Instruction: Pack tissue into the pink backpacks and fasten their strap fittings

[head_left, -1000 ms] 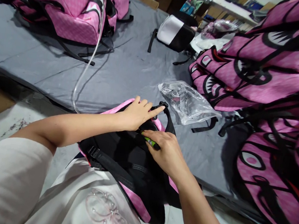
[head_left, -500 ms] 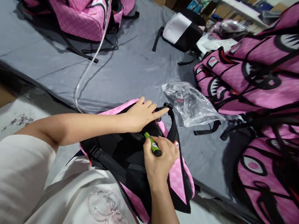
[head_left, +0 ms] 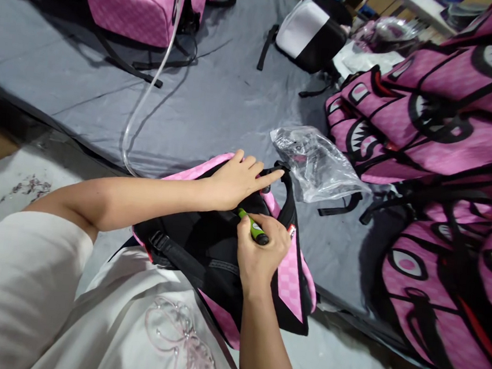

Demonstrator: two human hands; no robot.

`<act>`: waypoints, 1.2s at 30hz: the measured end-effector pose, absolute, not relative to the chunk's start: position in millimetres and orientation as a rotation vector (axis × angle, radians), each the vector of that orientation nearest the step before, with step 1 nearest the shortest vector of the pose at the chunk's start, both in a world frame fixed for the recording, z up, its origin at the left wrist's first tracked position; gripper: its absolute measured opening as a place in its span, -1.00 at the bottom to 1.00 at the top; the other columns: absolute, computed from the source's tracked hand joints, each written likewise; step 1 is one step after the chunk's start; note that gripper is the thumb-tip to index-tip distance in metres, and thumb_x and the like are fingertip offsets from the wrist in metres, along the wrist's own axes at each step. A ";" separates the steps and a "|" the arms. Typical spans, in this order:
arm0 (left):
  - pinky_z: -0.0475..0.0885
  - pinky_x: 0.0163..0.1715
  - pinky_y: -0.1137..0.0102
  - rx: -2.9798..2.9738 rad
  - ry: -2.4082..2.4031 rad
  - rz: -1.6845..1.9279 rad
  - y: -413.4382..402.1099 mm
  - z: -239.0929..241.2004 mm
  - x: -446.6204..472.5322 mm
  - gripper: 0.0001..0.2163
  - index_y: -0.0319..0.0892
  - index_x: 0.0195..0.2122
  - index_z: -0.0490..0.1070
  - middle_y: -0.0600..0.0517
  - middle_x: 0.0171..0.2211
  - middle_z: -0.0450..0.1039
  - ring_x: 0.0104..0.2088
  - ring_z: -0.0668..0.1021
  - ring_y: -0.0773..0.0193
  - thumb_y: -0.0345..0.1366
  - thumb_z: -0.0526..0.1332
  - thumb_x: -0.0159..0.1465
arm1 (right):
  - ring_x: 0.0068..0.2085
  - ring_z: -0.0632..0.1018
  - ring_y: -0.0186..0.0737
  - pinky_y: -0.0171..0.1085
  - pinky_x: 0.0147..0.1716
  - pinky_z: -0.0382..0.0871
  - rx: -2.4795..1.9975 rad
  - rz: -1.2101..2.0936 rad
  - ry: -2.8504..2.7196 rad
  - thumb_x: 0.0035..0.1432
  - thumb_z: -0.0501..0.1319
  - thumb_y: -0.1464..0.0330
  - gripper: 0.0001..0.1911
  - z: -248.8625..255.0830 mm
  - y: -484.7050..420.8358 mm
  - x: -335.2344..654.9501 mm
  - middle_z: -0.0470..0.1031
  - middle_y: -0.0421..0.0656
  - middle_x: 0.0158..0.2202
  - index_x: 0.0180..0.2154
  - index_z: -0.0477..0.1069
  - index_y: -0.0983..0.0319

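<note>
A black and pink backpack (head_left: 198, 232) lies at the table's near edge, against my body, its black strap side facing up. My left hand (head_left: 240, 181) rests flat on its upper part, fingers spread and the index finger pointing to the right. My right hand (head_left: 263, 250) grips a green marker pen (head_left: 251, 225) with a black end, tilted, its far end down by the black fabric just below my left hand. The pen's tip is hidden, so I cannot tell whether it touches the fabric.
A clear plastic bag (head_left: 317, 165) lies beyond the backpack. Pink backpacks (head_left: 425, 126) pile up at the right, with more pink bags (head_left: 132, 5) at the far left. A white and black bag (head_left: 308, 34) sits at the back. A clear tube (head_left: 143, 102) hangs over the grey tablecloth (head_left: 228, 101).
The view has shifted slightly. My right hand and the marker pen have moved a little closer to my left hand, which stays flat on the backpack.
</note>
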State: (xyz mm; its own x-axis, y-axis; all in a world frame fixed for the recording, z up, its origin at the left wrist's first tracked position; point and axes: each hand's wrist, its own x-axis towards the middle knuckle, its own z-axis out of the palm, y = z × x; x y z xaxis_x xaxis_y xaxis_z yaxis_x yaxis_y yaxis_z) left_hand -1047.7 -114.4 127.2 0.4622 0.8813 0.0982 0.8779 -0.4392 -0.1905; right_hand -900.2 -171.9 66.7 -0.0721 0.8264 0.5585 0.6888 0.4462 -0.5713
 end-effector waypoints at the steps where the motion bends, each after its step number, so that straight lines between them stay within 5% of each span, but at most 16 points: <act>1: 0.12 0.08 0.16 -2.500 -1.531 0.027 -114.4 127.8 -1047.5 -0.30 -0.14 0.43 -0.17 -0.15 0.19 0.29 0.07 0.34 0.00 -0.34 0.12 0.31 | -0.21 0.55 -0.04 -0.03 -0.04 0.30 -1.291 0.232 -1.812 0.16 0.21 0.33 -0.89 67.2 -172.2 -900.2 0.57 -0.12 -0.35 -0.39 0.48 0.17; 25: 0.18 0.06 0.13 -2.461 -1.491 0.030 -114.3 127.1 -1047.6 -0.18 -0.17 0.43 -0.17 -0.21 0.21 0.27 0.07 0.36 -0.06 -0.24 0.26 0.23 | -0.23 0.56 -0.06 -0.09 -0.16 0.39 -1.241 0.416 -1.775 0.15 0.23 0.33 -0.88 69.0 -171.5 -891.4 0.60 -0.11 -0.32 -0.32 0.54 0.19; 33: 0.34 0.05 0.00 -2.557 -1.731 0.473 -122.1 164.4 -1064.3 0.18 -0.02 0.43 -0.42 -0.26 0.45 -0.37 0.29 0.14 -0.22 -0.20 0.48 0.01 | -0.26 0.60 -0.04 -0.08 -0.15 0.39 -1.220 0.421 -1.737 0.15 0.23 0.30 -0.85 68.9 -174.4 -894.5 0.62 -0.11 -0.32 -0.32 0.55 0.20; 36: 0.41 -0.02 -0.02 -2.506 -1.760 0.473 -129.1 165.4 -1067.8 0.20 0.00 0.43 -0.46 -0.31 0.44 -0.43 0.28 0.15 -0.27 -0.21 0.48 0.01 | -0.21 0.61 -0.05 -0.08 -0.12 0.37 -1.119 0.530 -1.721 0.17 0.23 0.30 -0.84 69.1 -176.5 -909.3 0.63 -0.10 -0.26 -0.27 0.56 0.20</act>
State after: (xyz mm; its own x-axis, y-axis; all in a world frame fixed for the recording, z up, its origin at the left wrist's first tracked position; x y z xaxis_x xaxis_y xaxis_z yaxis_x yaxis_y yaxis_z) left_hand -1067.8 -129.1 165.4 0.3086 0.9249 -0.2221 0.9116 -0.3543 -0.2084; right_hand -909.3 -176.5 69.1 -0.0983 0.8653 0.4915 0.4394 0.4809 -0.7587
